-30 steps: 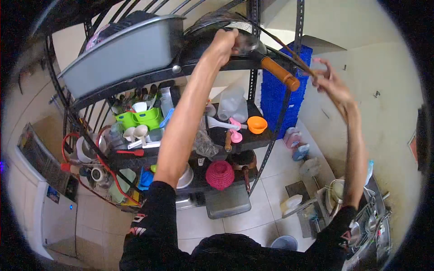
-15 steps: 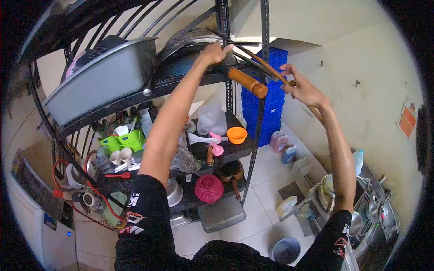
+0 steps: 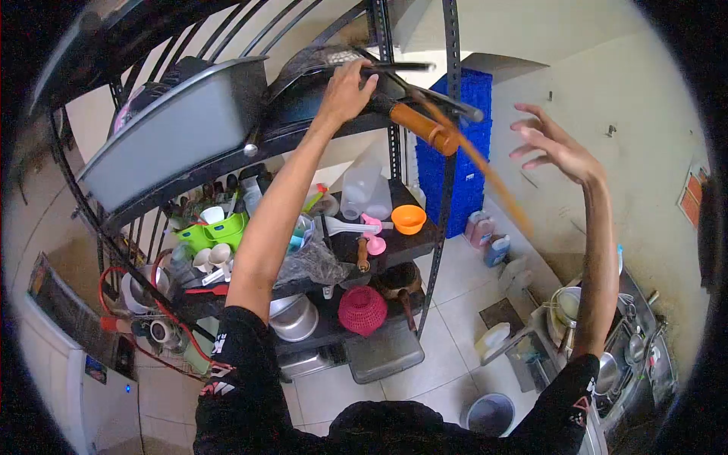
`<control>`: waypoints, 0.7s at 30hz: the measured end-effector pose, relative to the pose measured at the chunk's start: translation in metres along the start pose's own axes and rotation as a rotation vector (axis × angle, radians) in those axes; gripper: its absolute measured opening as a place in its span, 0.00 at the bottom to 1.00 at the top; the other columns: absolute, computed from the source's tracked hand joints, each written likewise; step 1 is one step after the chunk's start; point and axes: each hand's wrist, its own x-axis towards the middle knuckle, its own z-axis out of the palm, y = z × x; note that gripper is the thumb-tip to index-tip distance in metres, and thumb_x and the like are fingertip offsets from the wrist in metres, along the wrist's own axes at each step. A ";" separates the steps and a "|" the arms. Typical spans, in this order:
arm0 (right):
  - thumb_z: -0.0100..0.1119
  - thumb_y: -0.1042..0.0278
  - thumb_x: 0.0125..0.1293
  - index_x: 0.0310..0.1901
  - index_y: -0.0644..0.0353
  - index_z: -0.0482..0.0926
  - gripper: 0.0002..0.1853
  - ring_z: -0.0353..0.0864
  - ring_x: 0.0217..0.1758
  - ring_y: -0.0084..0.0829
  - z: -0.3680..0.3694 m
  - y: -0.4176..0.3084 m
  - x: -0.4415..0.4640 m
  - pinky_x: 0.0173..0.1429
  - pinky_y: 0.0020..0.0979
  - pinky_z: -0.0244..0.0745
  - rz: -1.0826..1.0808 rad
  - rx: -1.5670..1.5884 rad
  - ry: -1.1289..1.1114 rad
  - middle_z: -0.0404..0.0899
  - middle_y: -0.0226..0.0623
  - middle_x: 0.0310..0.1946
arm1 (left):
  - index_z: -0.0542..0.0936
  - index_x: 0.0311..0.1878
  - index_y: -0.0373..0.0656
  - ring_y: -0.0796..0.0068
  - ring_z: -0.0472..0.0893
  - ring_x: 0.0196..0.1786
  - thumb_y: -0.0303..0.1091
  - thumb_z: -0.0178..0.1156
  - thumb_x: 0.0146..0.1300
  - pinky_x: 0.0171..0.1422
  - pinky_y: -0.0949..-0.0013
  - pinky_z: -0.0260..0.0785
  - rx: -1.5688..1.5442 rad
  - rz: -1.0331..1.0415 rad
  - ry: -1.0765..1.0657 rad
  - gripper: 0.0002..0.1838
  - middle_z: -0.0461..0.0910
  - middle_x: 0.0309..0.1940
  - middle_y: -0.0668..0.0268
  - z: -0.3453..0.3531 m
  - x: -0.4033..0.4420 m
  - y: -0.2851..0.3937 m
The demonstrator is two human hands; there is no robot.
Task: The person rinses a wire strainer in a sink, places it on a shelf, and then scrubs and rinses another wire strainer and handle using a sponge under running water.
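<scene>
My left hand [image 3: 347,92] is up at the top shelf, fingers bent over the rim of a dark pan [image 3: 305,106], thumb apart; the fingertips are partly hidden. Just right of it, a black pan handle [image 3: 406,67] and a thick brown wooden handle [image 3: 421,127] stick out past the shelf edge. A long thin wooden stick [image 3: 493,182] slants down from among the pans, blurred by motion. My right hand [image 3: 557,144] is raised in the air to the right of the stick, apart from it, with fingers spread and nothing in them.
A large grey basin [image 3: 171,136] sits on the top shelf, left. Below are a green caddy [image 3: 216,231], an orange bowl [image 3: 409,220] and a pink basket [image 3: 362,309]. Blue crates [image 3: 464,167] stand behind the black shelf post [image 3: 447,174]. A sink area [image 3: 629,356] lies right.
My right hand has let go of the wooden stick and moved right. The stick's free end has swung down. My left hand has shifted slightly left along the pan.
</scene>
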 end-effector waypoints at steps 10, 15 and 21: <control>0.62 0.46 0.57 0.68 0.54 0.50 0.44 0.76 0.51 0.36 0.144 0.128 -0.034 0.50 0.39 0.75 0.057 -0.022 0.007 0.66 0.44 0.57 | 0.78 0.43 0.40 0.53 0.73 0.45 0.44 0.54 0.63 0.47 0.54 0.66 0.257 0.235 -0.032 0.16 0.73 0.38 0.53 0.011 -0.024 0.001; 0.70 0.66 0.52 0.65 0.55 0.53 0.42 0.78 0.32 0.26 0.163 0.091 -0.055 0.32 0.28 0.77 0.173 0.596 0.032 0.75 0.37 0.42 | 0.75 0.41 0.39 0.52 0.75 0.42 0.35 0.55 0.61 0.44 0.52 0.68 0.229 0.164 -0.052 0.10 0.75 0.34 0.52 -0.008 -0.010 0.008; 0.70 0.69 0.52 0.63 0.56 0.56 0.40 0.76 0.34 0.24 0.173 0.130 -0.081 0.32 0.26 0.74 0.165 0.401 0.034 0.75 0.36 0.39 | 0.74 0.49 0.41 0.52 0.76 0.47 0.28 0.56 0.60 0.49 0.55 0.69 0.192 0.169 -0.064 0.13 0.78 0.42 0.53 -0.020 -0.032 0.002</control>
